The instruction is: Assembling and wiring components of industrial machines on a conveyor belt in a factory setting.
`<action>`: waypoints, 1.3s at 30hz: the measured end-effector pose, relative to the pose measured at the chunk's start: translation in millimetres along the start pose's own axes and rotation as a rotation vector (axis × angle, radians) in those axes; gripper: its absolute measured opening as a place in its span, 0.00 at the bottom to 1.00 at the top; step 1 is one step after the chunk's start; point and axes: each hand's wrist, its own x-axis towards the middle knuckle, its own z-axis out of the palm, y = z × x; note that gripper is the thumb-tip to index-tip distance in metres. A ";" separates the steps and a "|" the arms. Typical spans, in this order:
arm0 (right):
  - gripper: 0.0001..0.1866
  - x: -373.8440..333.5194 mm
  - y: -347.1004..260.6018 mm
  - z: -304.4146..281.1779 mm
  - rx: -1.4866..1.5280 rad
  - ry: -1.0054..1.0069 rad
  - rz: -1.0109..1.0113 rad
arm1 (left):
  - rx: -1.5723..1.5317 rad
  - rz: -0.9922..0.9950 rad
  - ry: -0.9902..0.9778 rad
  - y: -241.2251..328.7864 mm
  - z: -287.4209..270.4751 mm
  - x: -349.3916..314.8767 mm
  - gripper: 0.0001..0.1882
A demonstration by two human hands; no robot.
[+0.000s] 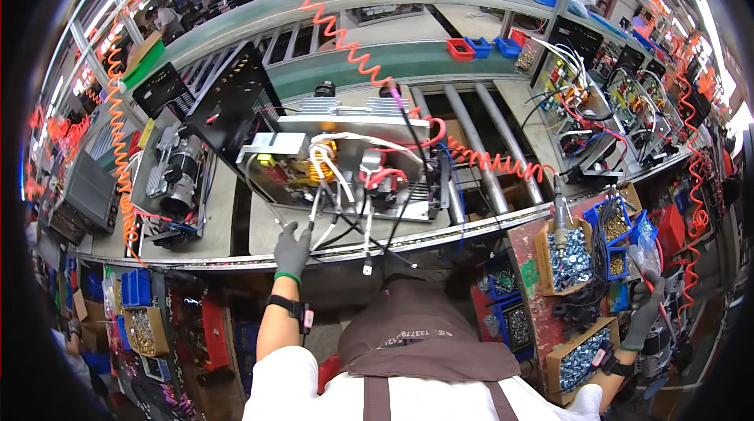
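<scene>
My left hand [292, 251], in a grey glove, is at the front edge of the line, its fingers closed on the end of a grey cable [255, 185] from an open machine chassis [353, 166]. White-sleeved wires [323, 166] and black leads hang from the chassis beside that hand. My right hand [643, 317], also gloved, reaches out at the far right, fingers stretched out near a clear plastic bag [646, 254] and black cables [606, 240]. Nothing shows in its grasp. A pneumatic screwdriver [559, 217] stands upright in a carton of screws [577, 264].
Another carton of screws [585, 358] lies nearer my right forearm, and blue bins [613, 221] hold small brass-coloured parts. More part-built machines stand left [174, 173] and right [589, 118] on the roller line [479, 146]. Orange coiled hoses [338, 36] hang across the space.
</scene>
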 end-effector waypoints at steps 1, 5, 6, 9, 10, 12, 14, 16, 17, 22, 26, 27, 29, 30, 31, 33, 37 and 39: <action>0.20 -18.5 -16.7 26.1 -0.003 0.022 0.031 | -0.008 -0.009 -0.056 -0.9 2.7 5.7 0.30; 0.12 -96.7 -59.4 131.0 0.293 -0.597 0.010 | -0.161 0.064 -0.342 0.2 23.0 16.7 0.35; 0.11 -120.7 -61.2 160.3 0.211 -0.607 0.017 | -0.251 0.072 -0.359 -0.2 30.4 15.3 0.35; 0.17 -190.1 -65.9 240.3 0.367 -0.982 0.074 | -0.686 -0.088 -0.556 -7.6 52.6 9.0 0.36; 0.15 -213.0 -67.9 262.2 0.343 -1.026 0.165 | -0.675 -0.067 -0.592 -12.5 58.1 8.4 0.35; 0.15 -254.0 -69.5 305.1 0.350 -1.169 0.222 | -0.692 0.061 -0.560 -22.7 67.0 7.6 0.35; 0.16 -287.8 -66.1 346.0 0.265 -1.257 0.188 | -0.709 -0.036 -0.701 -31.3 71.9 7.9 0.34; 0.14 -320.4 -55.6 385.3 0.110 -1.228 -0.076 | -0.803 0.033 -0.730 -37.0 73.7 7.7 0.33; 0.14 -333.2 -48.2 406.1 0.034 -1.182 -0.330 | -0.766 0.090 -0.772 -37.7 74.6 7.3 0.31; 0.14 -368.5 -19.3 461.3 -0.346 -1.093 -0.654 | -1.333 -0.013 -1.180 -41.6 85.2 -6.0 0.30; 0.16 -376.5 -2.8 491.8 -0.657 -1.020 -0.663 | -1.032 0.301 -1.050 -48.3 104.4 -14.3 0.30; 0.15 -376.8 1.7 499.1 -0.730 -1.004 -0.697 | -0.890 0.421 -0.975 -51.3 108.2 -15.6 0.30; 0.14 -376.3 11.2 512.6 -0.859 -0.994 -0.668 | -0.661 0.600 -0.835 -56.2 113.0 -17.1 0.30; 0.15 -374.5 15.5 516.9 -0.869 -0.999 -0.671 | -0.572 0.669 -0.778 -58.6 113.0 -17.3 0.30; 0.15 -373.6 19.7 521.6 -0.854 -1.005 -0.684 | -0.504 0.733 -0.721 -59.5 111.7 -17.8 0.30; 0.17 -371.9 26.7 529.7 -0.874 -0.956 -0.768 | -0.362 0.803 -0.700 -60.1 104.5 -17.3 0.30; 0.20 -365.3 33.3 538.8 -1.001 -1.010 -0.713 | -0.194 0.709 -0.780 -54.1 77.8 -12.4 0.31; 0.22 -363.2 35.2 539.4 -1.023 -1.029 -0.740 | -0.167 0.672 -0.830 -50.7 63.2 -9.9 0.31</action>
